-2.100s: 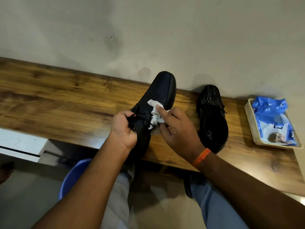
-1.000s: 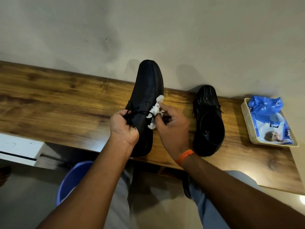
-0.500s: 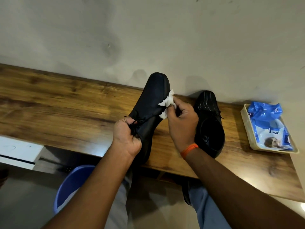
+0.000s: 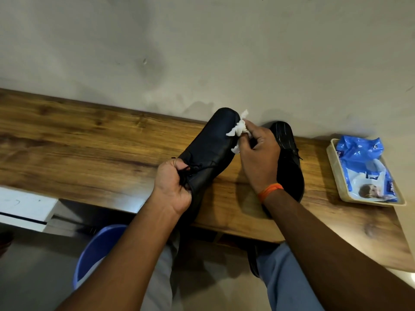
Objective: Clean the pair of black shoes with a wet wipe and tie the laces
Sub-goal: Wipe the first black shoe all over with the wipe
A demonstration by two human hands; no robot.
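A wooden table (image 4: 89,140) runs along the wall. Above it, the left hand (image 4: 173,187) grips the held black shoe (image 4: 208,149) at its laces, fingers curled. The second shoe (image 4: 289,162) rests beside it. The right hand (image 4: 258,153) pinches a wet wipe (image 4: 238,129) against the toe.

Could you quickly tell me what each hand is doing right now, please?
Left hand: closed, its grip on the black shoe at the laces.
Right hand: closed, pinching the white wipe against the shoe's toe.
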